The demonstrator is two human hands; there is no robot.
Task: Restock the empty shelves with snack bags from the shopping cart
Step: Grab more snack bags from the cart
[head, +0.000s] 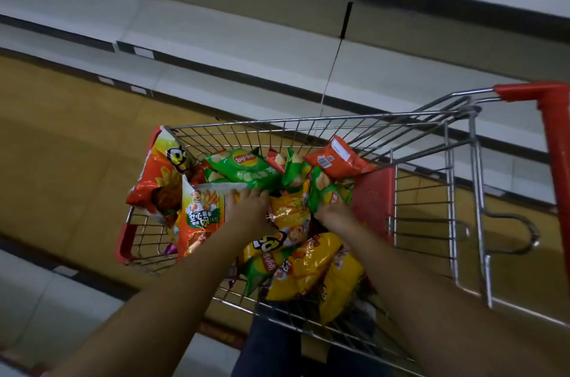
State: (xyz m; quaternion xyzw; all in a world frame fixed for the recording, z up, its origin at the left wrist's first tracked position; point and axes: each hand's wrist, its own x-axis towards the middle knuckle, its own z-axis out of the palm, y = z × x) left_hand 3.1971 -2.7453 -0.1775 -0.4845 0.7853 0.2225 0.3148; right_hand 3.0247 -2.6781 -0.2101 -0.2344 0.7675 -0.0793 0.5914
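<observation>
Shelves point(277, 47): pale, bare boards running in tiers across the upper view, 10 to 2 o'clock, beyond the cart. More shelving at my 8 o'clock, low left.

Shopping cart point(308, 122): wire basket at centre, red handle point(555, 142) off at 3 o'clock, red child-seat flap point(374, 201) just right of my right hand. Tan floor point(61, 161) shows around and through the wire.

Snack bags fill the basket. A large orange-red bag point(157, 173) stands against the far-left corner, 10 o'clock. A green chip bag point(243, 167) lies at 12 o'clock of my left hand, another red bag point(336, 157) at 1 o'clock, barcode side up. Yellow bags point(308, 265) heap at the near end, between and beneath my forearms.

Left hand point(251, 207): reached in, fingers over the top right corner of an orange snack bag point(200, 216), which stands tilted at its 9 o'clock. Looks like a grip on the edge.

Right hand point(334, 213): down on the lower edge of a green snack bag point(324, 194), which sits at its 12 o'clock. Fingers hidden beneath the bag; I cannot tell whether they clasp it.
</observation>
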